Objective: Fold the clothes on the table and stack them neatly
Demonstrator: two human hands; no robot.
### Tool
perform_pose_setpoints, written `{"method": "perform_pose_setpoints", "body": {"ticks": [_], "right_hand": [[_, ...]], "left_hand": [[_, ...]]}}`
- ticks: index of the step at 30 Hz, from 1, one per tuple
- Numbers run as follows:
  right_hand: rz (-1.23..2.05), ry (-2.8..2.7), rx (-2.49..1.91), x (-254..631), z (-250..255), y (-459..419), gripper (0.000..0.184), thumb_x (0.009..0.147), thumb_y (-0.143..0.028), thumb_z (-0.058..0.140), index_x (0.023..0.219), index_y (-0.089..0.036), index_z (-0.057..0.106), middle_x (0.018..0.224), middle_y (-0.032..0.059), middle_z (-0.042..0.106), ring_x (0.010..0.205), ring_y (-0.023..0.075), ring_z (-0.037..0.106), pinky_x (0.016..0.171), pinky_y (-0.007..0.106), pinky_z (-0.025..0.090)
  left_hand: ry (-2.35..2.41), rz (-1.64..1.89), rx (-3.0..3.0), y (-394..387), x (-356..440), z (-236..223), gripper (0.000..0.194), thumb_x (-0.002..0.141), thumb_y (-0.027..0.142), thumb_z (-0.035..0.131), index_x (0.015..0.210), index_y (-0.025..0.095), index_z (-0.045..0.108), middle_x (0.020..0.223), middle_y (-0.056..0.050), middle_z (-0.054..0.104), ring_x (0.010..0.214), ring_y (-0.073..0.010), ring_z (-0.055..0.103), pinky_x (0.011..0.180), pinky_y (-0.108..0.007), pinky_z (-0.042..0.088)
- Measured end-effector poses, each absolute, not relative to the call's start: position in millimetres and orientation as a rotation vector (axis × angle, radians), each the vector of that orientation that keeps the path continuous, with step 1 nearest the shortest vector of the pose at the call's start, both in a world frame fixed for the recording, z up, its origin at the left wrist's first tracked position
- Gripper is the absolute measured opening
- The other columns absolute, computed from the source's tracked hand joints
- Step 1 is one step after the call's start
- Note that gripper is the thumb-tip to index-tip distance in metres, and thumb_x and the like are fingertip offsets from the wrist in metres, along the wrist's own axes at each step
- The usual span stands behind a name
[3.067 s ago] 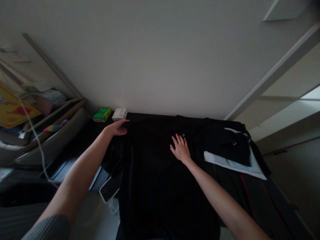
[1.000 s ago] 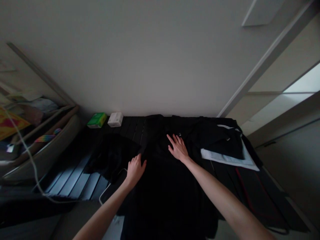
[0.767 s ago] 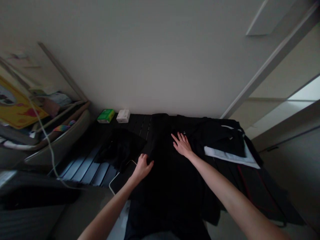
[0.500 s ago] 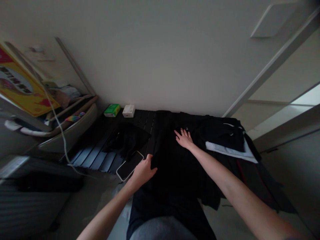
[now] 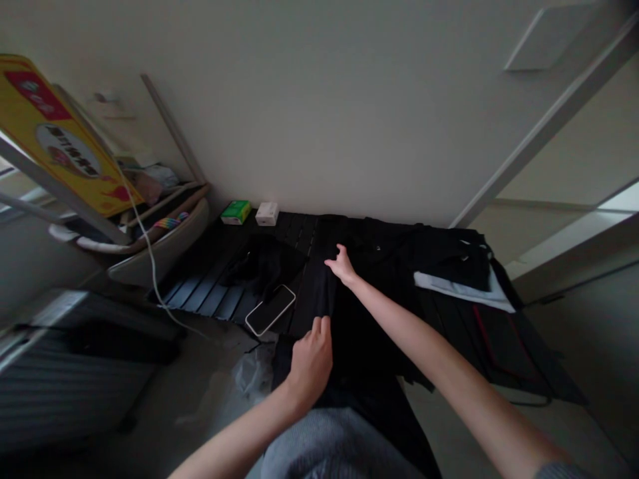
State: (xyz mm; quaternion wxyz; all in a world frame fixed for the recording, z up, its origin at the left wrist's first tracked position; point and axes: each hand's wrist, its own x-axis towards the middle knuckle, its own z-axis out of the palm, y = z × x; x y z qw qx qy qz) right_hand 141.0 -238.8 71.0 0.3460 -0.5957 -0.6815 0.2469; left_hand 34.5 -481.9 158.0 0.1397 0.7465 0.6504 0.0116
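A black garment (image 5: pixel 369 319) lies spread over the black slatted table in front of me; its exact kind is hard to make out in the dark. Near its lower left edge, my left hand (image 5: pixel 313 356) is closed on the cloth, knuckles up. Farther up the same edge, my right hand (image 5: pixel 342 267) has thumb and fingers curled about the fabric. A narrow fold of cloth runs between the two hands. Left of them lies a phone (image 5: pixel 270 311) with a pale rim, beside a crumpled black cloth (image 5: pixel 264 263).
A folded black garment (image 5: pixel 449 256) lies on a white item (image 5: pixel 456 291) at the right. Green box (image 5: pixel 235 212) and white box (image 5: pixel 267 213) stand by the wall. A white cable (image 5: pixel 152 259) hangs at left, near a grey ribbed case (image 5: pixel 74 379). The slatted table (image 5: pixel 200 297) has a left edge.
My right hand has moved left from the garment's middle to its left edge. My left hand has come right and nearer to me, closing on the cloth. The view has shifted slightly.
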Motion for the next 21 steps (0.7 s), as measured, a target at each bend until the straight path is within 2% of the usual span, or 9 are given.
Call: {"method": "perform_pose_setpoints", "body": {"ticks": [3,6,9,11,14,17,21], "right_hand": [[0.579,-1.826,-1.519,150.6,88.4,-232.6,0.07,0.082,-0.018,0.049,0.148,-0.019,0.023,0.145,0.0094,0.044,0.123,0.0199,0.052,0.102,0.033,0.044],[0.563,-1.889,-1.583,172.7,82.9,-245.8,0.073,0.078,-0.01,0.048,0.148,-0.019,0.028,0.146,0.0104,0.042,0.126,0.0221,0.049,0.106,0.036,0.04],[0.579,-1.915,-1.722,196.7,59.8,-270.8,0.068,0.073,-0.009,0.055,0.139,-0.018,0.045,0.143,0.0161,0.044,0.124,0.0313,0.049,0.102,0.047,0.041],[0.581,-1.928,-1.774,209.6,45.0,-282.2,0.059,0.072,-0.012,0.06,0.131,-0.022,0.055,0.142,0.0147,0.046,0.127,0.0356,0.045,0.101,0.053,0.039],[0.586,-1.893,-1.77,222.9,35.0,-279.5,0.046,0.078,-0.018,0.058,0.122,-0.026,0.06,0.131,0.0088,0.057,0.121,0.0301,0.051,0.1,0.05,0.042],[0.568,-1.75,-1.773,235.2,38.9,-256.8,0.042,0.082,-0.019,0.05,0.124,-0.018,0.056,0.121,0.0123,0.062,0.108,0.0246,0.06,0.096,0.042,0.046],[0.537,-1.551,-1.786,255.1,50.1,-217.2,0.047,0.082,-0.02,0.051,0.127,-0.01,0.047,0.125,0.0223,0.055,0.11,0.0282,0.06,0.094,0.042,0.049]], "left_hand": [[1.729,-0.014,2.194,-505.6,50.3,159.1,0.071,0.075,-0.002,0.041,0.143,0.015,0.031,0.129,-0.016,0.053,0.085,-0.0184,0.069,0.066,-0.024,0.051],[1.465,0.033,2.215,-521.3,62.5,159.2,0.074,0.082,0.011,0.048,0.15,0.016,0.02,0.134,-0.016,0.052,0.09,-0.0206,0.069,0.073,-0.026,0.052],[1.403,0.121,2.168,-514.5,68.2,161.0,0.066,0.088,0.033,0.05,0.148,0.018,0.026,0.128,-0.013,0.059,0.099,-0.0238,0.067,0.081,-0.029,0.053],[1.494,0.224,2.168,-494.2,69.6,160.1,0.053,0.091,0.034,0.045,0.141,0.019,0.038,0.124,-0.011,0.061,0.106,-0.0235,0.064,0.087,-0.031,0.052],[1.618,0.371,2.221,-445.2,71.8,149.1,0.04,0.093,0.029,0.041,0.13,0.017,0.049,0.128,-0.011,0.059,0.114,-0.0234,0.059,0.095,-0.034,0.048],[1.687,0.519,2.301,-391.3,74.1,123.1,0.042,0.095,0.028,0.036,0.134,0.014,0.047,0.144,-0.013,0.047,0.132,-0.0243,0.044,0.106,-0.039,0.04],[1.797,0.479,2.344,-350.1,72.7,76.1,0.054,0.096,0.036,0.035,0.146,0.016,0.034,0.155,-0.011,0.029,0.145,-0.0264,0.021,0.116,-0.048,0.024]]}}
